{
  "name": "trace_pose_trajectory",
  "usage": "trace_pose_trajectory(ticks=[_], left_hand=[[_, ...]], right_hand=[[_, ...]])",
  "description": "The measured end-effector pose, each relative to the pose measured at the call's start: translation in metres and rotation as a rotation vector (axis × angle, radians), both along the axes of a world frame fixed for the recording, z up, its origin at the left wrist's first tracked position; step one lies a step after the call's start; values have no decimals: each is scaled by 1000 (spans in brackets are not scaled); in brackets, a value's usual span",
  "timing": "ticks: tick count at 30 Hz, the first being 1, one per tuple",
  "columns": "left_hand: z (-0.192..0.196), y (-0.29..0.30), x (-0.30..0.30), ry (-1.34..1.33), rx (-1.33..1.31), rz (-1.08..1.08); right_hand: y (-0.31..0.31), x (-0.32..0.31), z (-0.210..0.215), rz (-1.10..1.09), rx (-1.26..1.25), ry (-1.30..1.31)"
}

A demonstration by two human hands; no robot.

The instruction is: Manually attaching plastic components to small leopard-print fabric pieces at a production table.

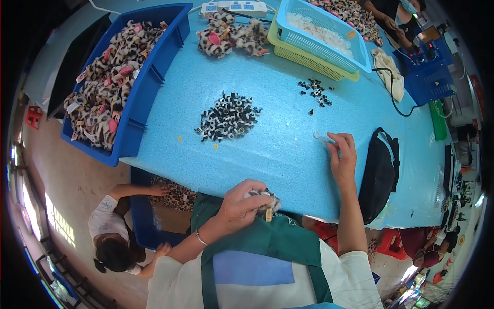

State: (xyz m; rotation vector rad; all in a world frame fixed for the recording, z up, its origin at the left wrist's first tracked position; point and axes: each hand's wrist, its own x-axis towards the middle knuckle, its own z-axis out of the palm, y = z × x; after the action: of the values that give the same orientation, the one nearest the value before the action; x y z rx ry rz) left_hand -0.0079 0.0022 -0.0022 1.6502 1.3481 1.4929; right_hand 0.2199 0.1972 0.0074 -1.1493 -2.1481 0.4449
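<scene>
My left hand is closed around a small piece of spotted plush, grey-brown and black with a tan tag hanging from it, just off the table's front edge. Most of the plush is hidden by my fingers. Over the blue table, my right hand reaches forward with its thumb and forefinger curved and slightly apart. Beside those fingertips lie a few small pale plastic discs. Further left sits a heap of small black-and-white plastic pieces. Some loose black pieces are scattered farther back.
A blue bin full of spotted plush pieces stands at left. Stacked baskets hold white parts. More plush lies near a power strip. A black pouch lies right. Beside me at left, a person reaches into another bin.
</scene>
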Motion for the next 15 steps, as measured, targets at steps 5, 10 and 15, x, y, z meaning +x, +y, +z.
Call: trace_pose_trajectory(ticks=[5,10,15], left_hand=[[-2,1,-1,-21,-20,6],[-5,-1,-3,-42,3,85],[0,0,-2,-25,36,8]], right_hand=[[-8,13,2,204,192,-320],[-79,19,37,335,46,-471],[-124,54,-5,476,102,-293]])
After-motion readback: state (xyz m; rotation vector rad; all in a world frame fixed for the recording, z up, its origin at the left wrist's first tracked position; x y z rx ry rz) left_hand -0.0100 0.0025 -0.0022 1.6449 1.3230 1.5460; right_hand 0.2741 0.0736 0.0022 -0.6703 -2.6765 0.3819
